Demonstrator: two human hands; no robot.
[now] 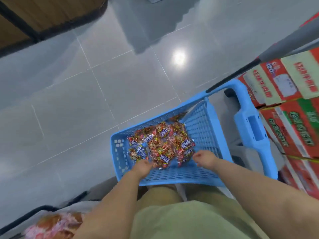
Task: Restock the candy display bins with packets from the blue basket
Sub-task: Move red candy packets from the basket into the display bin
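Tiled floor [103, 83]; blue basket [198, 128] lies left-right; hands [142, 167] on packets [164, 145], grip unclear.

Blue plastic lattice basket [172, 176], open top, sits on grey tile floor [86, 100]. Inside: heap of candy packets [162, 145], clear wrap w/ red/yellow print & blue-white labels, lying flat, overlapping, covering most of btm.

Blue basket [198, 121] open on top; handle [248, 121] and cartons [293, 118] crowd its right.
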